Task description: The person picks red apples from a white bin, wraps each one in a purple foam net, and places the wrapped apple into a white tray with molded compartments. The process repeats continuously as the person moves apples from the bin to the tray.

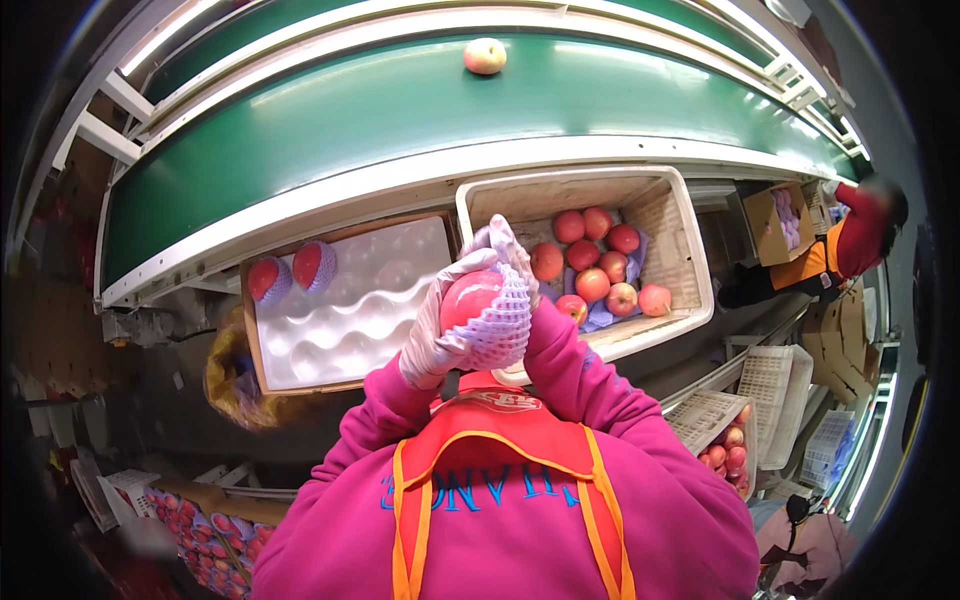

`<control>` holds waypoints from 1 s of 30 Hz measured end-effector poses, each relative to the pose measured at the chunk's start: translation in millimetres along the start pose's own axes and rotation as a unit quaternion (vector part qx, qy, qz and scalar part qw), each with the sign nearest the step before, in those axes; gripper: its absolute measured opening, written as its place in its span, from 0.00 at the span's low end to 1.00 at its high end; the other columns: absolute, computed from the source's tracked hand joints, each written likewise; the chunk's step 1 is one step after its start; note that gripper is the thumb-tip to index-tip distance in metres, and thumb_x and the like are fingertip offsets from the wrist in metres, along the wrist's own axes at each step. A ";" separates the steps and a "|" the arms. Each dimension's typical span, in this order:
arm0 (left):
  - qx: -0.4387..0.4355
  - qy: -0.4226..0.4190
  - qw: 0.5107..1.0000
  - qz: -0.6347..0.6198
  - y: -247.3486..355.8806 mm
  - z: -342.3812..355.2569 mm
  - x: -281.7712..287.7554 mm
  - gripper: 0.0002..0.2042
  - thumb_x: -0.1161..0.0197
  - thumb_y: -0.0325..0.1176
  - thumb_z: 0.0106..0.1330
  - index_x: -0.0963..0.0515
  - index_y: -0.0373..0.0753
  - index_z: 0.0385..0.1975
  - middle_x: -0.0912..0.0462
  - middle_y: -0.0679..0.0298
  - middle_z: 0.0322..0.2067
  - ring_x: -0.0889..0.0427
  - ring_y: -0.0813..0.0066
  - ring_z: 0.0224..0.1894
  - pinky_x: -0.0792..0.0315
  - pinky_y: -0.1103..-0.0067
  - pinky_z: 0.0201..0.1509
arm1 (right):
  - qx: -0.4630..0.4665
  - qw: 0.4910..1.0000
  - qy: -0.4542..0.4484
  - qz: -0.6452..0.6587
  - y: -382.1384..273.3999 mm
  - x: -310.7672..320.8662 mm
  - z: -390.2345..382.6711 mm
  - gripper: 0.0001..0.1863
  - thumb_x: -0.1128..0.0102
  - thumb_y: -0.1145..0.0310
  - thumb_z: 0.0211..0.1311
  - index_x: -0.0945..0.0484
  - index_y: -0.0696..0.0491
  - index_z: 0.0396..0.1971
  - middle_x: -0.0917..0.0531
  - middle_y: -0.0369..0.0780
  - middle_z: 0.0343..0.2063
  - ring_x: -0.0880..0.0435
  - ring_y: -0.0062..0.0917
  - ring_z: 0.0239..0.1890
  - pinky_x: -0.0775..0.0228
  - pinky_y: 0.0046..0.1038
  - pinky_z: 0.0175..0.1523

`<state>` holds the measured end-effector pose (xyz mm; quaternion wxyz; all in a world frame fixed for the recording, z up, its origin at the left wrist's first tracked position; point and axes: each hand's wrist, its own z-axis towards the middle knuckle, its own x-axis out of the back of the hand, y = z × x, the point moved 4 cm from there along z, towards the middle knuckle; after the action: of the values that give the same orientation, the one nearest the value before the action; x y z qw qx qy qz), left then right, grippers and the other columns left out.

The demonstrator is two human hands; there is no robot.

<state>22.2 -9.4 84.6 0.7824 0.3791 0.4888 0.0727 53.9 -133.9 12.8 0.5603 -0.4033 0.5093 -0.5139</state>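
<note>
A red apple (470, 299) is partly covered by a lilac foam net (503, 333), held up close in front of my chest. My left hand (432, 335), in a whitish glove, wraps round the apple's left side. My gloved right hand (512, 250) closes on the net from the far right side, and its palm side is hidden. Left of my hands lies a carton (358, 385) with a white moulded tray (335, 330). Two netted apples, a left one (264, 277) and a right one (312, 264), sit in its far left cups.
A white crate (665, 215) holding several loose apples (592, 284) stands at the right. Beyond runs a green conveyor belt (330, 110) carrying one pale apple (485, 56). A co-worker (862, 235) stands far right near another carton (770, 225). Stacked crates (775, 400) are lower right.
</note>
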 end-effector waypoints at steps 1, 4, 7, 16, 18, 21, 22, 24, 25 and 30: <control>-0.013 0.001 0.998 0.058 8.1 -4.0 7.4 0.37 0.32 0.40 0.53 0.42 0.34 0.62 0.32 0.56 0.54 0.29 0.67 0.55 0.34 0.72 0.60 | -0.125 0.976 -0.030 0.174 -21.5 -13.8 7.6 0.22 0.56 0.55 0.70 0.33 0.54 0.55 0.27 0.42 0.48 0.26 0.25 0.49 0.32 0.26 0.49; -0.006 0.006 0.961 0.276 25.6 0.1 10.2 0.57 0.21 0.47 0.38 0.52 0.36 0.66 0.37 0.55 0.59 0.31 0.66 0.57 0.36 0.71 0.62 | -0.093 0.978 -0.076 0.173 -60.6 5.5 22.1 0.27 0.47 0.62 0.67 0.39 0.53 0.63 0.30 0.42 0.56 0.31 0.27 0.59 0.39 0.27 0.61; -0.091 0.000 0.859 0.504 47.1 3.3 19.5 0.56 0.23 0.40 0.40 0.56 0.41 0.69 0.42 0.57 0.61 0.36 0.67 0.60 0.41 0.71 0.64 | -0.043 0.972 -0.217 0.074 -86.9 -33.5 -11.9 0.51 0.25 0.72 0.42 0.47 0.52 0.66 0.38 0.42 0.61 0.37 0.27 0.63 0.43 0.33 0.65; 0.034 0.205 0.976 -0.065 16.5 -42.4 64.1 0.53 0.23 0.50 0.42 0.50 0.38 0.65 0.38 0.59 0.59 0.32 0.64 0.59 0.34 0.69 0.61 | 0.046 0.982 -0.159 -0.095 -44.3 -65.7 -23.9 0.70 0.17 0.65 0.29 0.64 0.51 0.69 0.38 0.48 0.59 0.34 0.33 0.61 0.39 0.35 0.63; 0.105 0.217 0.969 -0.056 13.3 -55.2 70.3 0.50 0.24 0.50 0.43 0.46 0.37 0.63 0.36 0.59 0.59 0.31 0.65 0.59 0.33 0.69 0.61 | -0.004 0.978 -0.200 -0.059 -37.2 -71.0 -22.7 0.71 0.17 0.66 0.29 0.66 0.52 0.69 0.39 0.49 0.60 0.34 0.35 0.61 0.40 0.35 0.64; 0.055 0.232 0.971 -0.011 5.9 -63.7 94.5 0.46 0.24 0.48 0.44 0.41 0.35 0.61 0.30 0.58 0.55 0.29 0.66 0.57 0.34 0.70 0.62 | -0.043 0.949 -0.287 -0.123 -32.7 -84.2 -12.7 0.70 0.18 0.68 0.28 0.63 0.52 0.70 0.34 0.49 0.57 0.31 0.38 0.58 0.38 0.34 0.62; 0.050 0.232 0.971 -0.004 3.9 -66.0 104.0 0.46 0.24 0.48 0.43 0.41 0.35 0.61 0.30 0.58 0.55 0.29 0.66 0.57 0.34 0.70 0.62 | -0.031 0.936 -0.301 -0.180 -30.6 -89.3 -9.3 0.69 0.18 0.67 0.27 0.62 0.53 0.69 0.33 0.50 0.56 0.30 0.39 0.56 0.37 0.35 0.61; 0.064 0.226 0.972 -0.001 -4.0 -74.7 123.7 0.43 0.24 0.45 0.44 0.39 0.36 0.60 0.29 0.60 0.53 0.28 0.69 0.55 0.33 0.71 0.60 | -0.003 0.899 -0.328 -0.291 -26.5 -99.8 -2.7 0.68 0.19 0.67 0.27 0.59 0.54 0.69 0.30 0.50 0.52 0.28 0.42 0.54 0.36 0.36 0.59; 0.085 0.238 0.968 0.009 -9.9 -82.5 135.0 0.42 0.24 0.44 0.45 0.39 0.36 0.59 0.29 0.60 0.53 0.28 0.69 0.55 0.33 0.72 0.60 | 0.022 0.902 -0.317 -0.293 -23.4 -106.6 -0.3 0.67 0.20 0.67 0.25 0.56 0.55 0.69 0.27 0.51 0.47 0.28 0.46 0.50 0.35 0.38 0.56; 0.138 0.267 0.954 0.012 -25.7 -102.1 203.4 0.37 0.27 0.44 0.51 0.39 0.39 0.59 0.28 0.63 0.52 0.28 0.72 0.53 0.32 0.73 0.58 | -0.040 0.901 -0.241 -0.359 31.2 -136.8 -0.6 0.59 0.23 0.69 0.29 0.50 0.60 0.65 0.23 0.47 0.42 0.22 0.36 0.43 0.30 0.34 0.52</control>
<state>36.0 124.4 -100.8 0.5622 0.4562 0.6805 0.1126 64.8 5.6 3.6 0.4265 -0.6926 0.1996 -0.5463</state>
